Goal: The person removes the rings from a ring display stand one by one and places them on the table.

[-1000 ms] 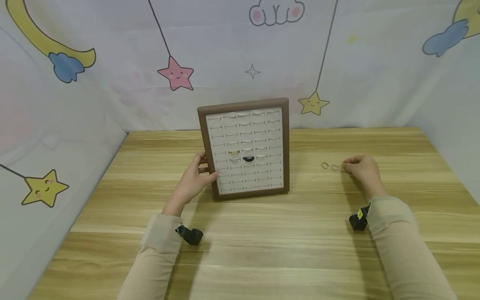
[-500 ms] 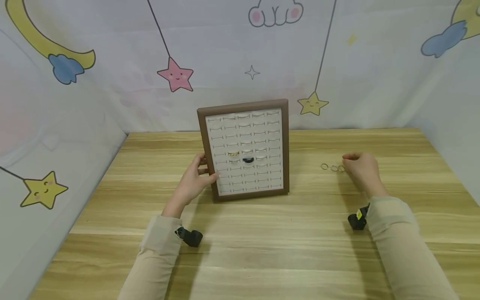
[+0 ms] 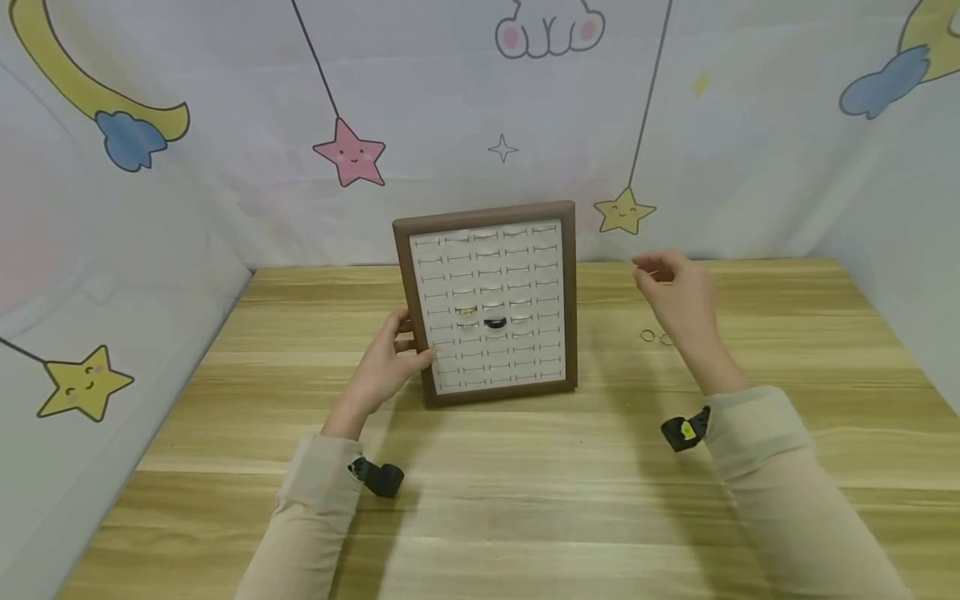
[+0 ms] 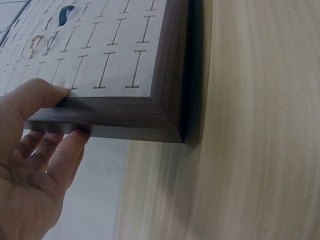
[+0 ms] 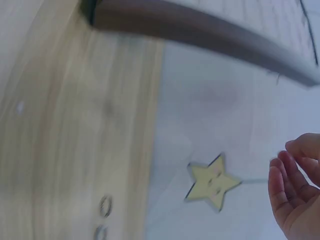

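Left grip (image 3: 386, 362) is clamped on the left edge of the board (image 3: 486, 211), thumb on the front and fingers behind, holding it propped upright on the bench (image 3: 525, 467). Right grip (image 3: 675, 296) is up in the air between the board and the loose rings (image 3: 648, 336) on the bench. Its fingertips are bunched like a pinch, but I honestly can't tell if there's a ring in there. My take: keep the board dead steady, come in slow at a free slot beside the black ring (image 3: 495, 322), and push straight in so nothing tips.
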Available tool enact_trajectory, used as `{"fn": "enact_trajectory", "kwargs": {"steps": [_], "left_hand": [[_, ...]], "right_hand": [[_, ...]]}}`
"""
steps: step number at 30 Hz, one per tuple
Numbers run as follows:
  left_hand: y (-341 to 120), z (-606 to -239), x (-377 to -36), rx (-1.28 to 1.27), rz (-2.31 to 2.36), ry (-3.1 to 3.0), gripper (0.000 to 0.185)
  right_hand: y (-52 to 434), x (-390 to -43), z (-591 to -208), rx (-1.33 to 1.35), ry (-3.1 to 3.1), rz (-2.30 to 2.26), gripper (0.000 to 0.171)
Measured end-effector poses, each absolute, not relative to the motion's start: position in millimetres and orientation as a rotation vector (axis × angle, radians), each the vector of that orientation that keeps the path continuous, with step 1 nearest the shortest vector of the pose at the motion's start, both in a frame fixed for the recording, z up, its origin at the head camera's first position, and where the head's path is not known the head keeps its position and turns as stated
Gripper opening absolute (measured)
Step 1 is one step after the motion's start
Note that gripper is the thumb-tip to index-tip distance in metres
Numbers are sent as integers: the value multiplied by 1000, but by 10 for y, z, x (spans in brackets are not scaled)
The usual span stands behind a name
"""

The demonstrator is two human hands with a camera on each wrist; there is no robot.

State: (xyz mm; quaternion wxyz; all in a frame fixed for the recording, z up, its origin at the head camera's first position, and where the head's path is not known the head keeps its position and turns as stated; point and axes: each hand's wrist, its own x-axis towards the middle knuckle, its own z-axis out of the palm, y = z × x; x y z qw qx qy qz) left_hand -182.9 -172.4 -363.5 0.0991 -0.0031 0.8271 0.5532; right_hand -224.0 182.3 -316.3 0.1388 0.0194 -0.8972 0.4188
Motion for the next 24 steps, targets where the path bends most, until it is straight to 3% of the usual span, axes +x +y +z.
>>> {"fn": "enact_trajectory", "kwargs": {"steps": [14, 24], "left_hand": [[-1721, -3652, -1829, 8, 1642, 2457, 72], [-1733, -3675, -1838, 13, 1636, 2468, 72]], "right_hand": [[964, -2000, -3099, 674, -2522, 1055, 15], [662, -1948, -3222, 790, -2662, 923, 14]]}}
